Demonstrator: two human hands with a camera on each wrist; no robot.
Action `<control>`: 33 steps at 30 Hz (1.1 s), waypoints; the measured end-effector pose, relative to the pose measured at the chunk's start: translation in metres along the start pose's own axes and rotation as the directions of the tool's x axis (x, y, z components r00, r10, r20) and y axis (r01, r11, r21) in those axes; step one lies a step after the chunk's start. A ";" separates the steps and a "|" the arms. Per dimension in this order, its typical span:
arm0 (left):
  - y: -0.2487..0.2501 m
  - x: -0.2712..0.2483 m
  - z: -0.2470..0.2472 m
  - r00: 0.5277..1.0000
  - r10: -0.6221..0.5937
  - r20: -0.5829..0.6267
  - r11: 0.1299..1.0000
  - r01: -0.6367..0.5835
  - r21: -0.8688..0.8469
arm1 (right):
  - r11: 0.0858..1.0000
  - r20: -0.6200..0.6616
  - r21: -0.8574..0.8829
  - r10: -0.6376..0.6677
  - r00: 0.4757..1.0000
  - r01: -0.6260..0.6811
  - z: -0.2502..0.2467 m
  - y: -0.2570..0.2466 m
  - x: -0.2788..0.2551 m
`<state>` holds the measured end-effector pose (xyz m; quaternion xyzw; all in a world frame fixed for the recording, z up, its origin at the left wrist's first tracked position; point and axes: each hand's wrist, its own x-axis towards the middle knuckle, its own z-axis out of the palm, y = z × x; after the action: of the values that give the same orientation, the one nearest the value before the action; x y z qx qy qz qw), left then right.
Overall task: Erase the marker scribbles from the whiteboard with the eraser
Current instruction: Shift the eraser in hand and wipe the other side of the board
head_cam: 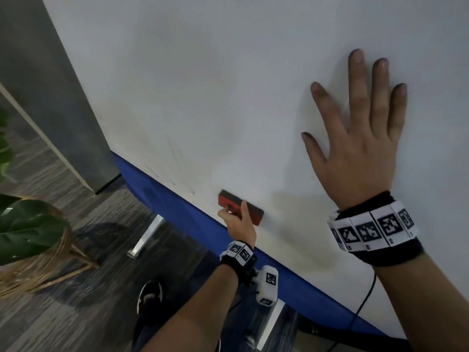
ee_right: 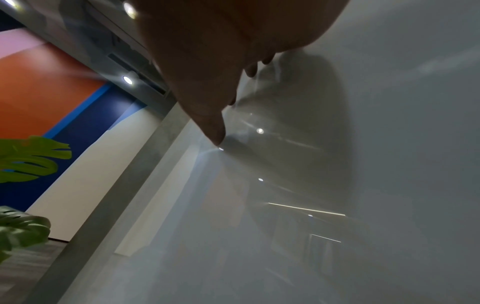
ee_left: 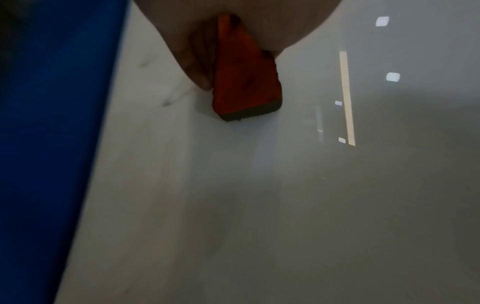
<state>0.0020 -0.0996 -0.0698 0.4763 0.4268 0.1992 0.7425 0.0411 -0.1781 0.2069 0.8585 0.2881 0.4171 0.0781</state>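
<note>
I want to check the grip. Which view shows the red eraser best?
The left wrist view: the eraser fills it, close, pinched by the left hand. The head view shows it small, partly covered; the right wrist view does not show it.

Whiteboard — eraser, faint scribbles

1. Bare whiteboard stretches open above and left of the eraser.
2. The blue frame edge bounds it just below.
3. The right hand, flat on the board, blocks the right side.
4. A plant stands at floor level, well apart.
</note>
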 end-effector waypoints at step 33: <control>-0.014 -0.044 0.023 0.900 0.433 0.060 0.901 -0.434 0.015 | 0.997 0.007 -0.055 -0.055 0.998 0.055 0.003 0.008 -0.012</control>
<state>-0.0049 -0.1492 -0.0584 0.5749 0.2923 0.3403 0.6843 0.0409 -0.1911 0.1998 0.8489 0.2999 0.4202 0.1139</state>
